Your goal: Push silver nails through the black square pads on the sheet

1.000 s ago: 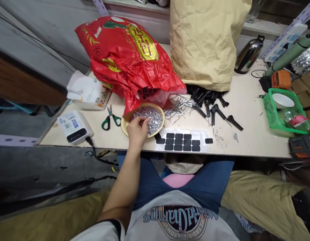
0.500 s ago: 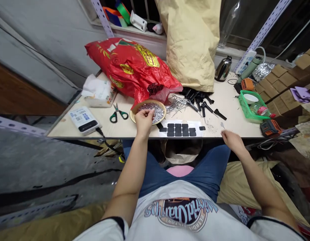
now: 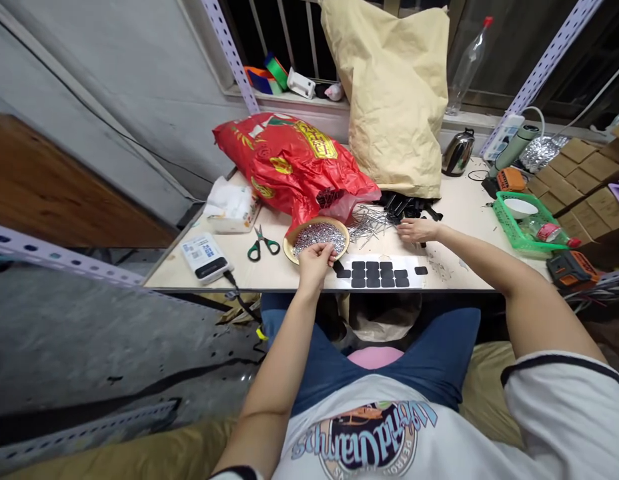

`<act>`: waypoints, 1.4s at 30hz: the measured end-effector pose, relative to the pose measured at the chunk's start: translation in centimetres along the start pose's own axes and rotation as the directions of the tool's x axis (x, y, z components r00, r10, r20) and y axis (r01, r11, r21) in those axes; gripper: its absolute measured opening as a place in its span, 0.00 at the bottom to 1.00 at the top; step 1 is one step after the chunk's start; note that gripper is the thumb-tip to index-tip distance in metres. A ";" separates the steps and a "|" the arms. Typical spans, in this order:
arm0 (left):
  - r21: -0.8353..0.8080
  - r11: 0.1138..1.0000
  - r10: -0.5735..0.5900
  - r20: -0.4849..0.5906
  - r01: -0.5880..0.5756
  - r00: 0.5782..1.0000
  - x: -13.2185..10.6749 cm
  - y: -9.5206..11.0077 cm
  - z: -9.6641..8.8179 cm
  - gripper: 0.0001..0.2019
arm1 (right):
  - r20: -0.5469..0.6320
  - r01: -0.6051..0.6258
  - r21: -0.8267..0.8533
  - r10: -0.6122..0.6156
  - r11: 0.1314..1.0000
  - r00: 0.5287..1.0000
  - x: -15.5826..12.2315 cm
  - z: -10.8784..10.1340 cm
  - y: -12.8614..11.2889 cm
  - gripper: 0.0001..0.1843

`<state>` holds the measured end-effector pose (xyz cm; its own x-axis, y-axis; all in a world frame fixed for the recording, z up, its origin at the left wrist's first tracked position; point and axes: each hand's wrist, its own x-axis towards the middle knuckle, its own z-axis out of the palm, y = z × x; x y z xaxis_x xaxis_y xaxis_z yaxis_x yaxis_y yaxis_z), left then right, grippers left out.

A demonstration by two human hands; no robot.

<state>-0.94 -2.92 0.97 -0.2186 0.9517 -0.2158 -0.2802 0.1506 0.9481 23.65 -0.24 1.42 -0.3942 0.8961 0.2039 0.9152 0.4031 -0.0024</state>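
My left hand (image 3: 316,259) hovers at the near rim of a round yellow bowl (image 3: 291,253) filled with small shiny silver pieces; its fingers are pinched together over them, and what they hold is too small to make out. My right hand (image 3: 417,230) lies on the table with fingers curled, touching a heap of black plastic parts (image 3: 408,206) beside a scatter of thin metal pins (image 3: 369,221). A white sheet with rows of black pads (image 3: 379,274) lies at the front edge between my hands.
A red plastic bag (image 3: 289,163) and a tall brown paper sack (image 3: 392,100) stand behind the bowl. Green-handled scissors (image 3: 261,243), a white device (image 3: 205,256) and a tissue pack (image 3: 231,203) lie left. A kettle (image 3: 457,153), green basket (image 3: 527,225) and orange tool (image 3: 572,268) sit right.
My right hand came up from below the table edge and reached forward to the black parts. The left hand stayed at the bowl. The view tilted upward.
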 end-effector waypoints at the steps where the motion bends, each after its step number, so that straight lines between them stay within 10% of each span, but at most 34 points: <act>1: -0.019 1.000 -0.003 0.022 0.003 1.000 -0.3 -0.3 0.5 0.05 | 0.006 0.007 -0.007 -0.007 1.000 1.000 -0.2 0.1 -0.3 0.15; 18: -0.523 0.729 -0.373 0.238 0.442 0.897 -3.2 -6.0 6.8 0.08 | 0.362 -0.188 0.036 0.163 0.982 0.918 -3.6 -3.0 -7.7 0.14; 42: -0.256 0.966 0.014 0.189 0.035 0.982 -2.0 -8.3 5.8 0.11 | 0.182 -0.165 0.231 0.124 0.959 0.975 -4.5 -1.8 -7.4 0.09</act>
<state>7.25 -4.51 -5.06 -0.0415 0.9872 -0.1539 -0.5177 0.1105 0.8484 18.84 -7.63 2.28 -0.2864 0.9579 0.0206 0.9230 0.2816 -0.2622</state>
